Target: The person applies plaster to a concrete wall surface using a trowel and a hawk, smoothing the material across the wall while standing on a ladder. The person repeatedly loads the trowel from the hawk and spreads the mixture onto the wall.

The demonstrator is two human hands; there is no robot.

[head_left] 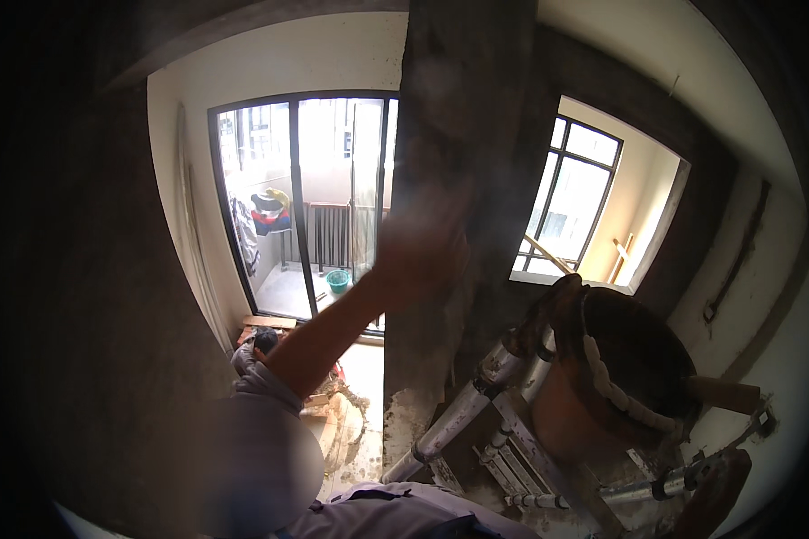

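Note:
My left arm reaches up from the lower left, with its grey sleeve [270, 386] pushed back. My left hand [422, 256] is at the dark, rough pillar [463, 117] that runs down the middle. Shadow and blur hide its fingers and anything they may hold; whether it touches the surface I cannot tell. To the right stands a round brown bucket [566, 409] with a dark inside and a pale, crusted rim. A wooden handle [724, 395] sticks out over its right edge. My right hand does not show.
Metal poles and rungs [454, 431] stand below and beside the bucket. Rubble [337, 418] lies on the floor at the lower left. Behind are a sliding glass door [301, 207], a teal basin [337, 280] beyond it, and a window opening [593, 193] on the right.

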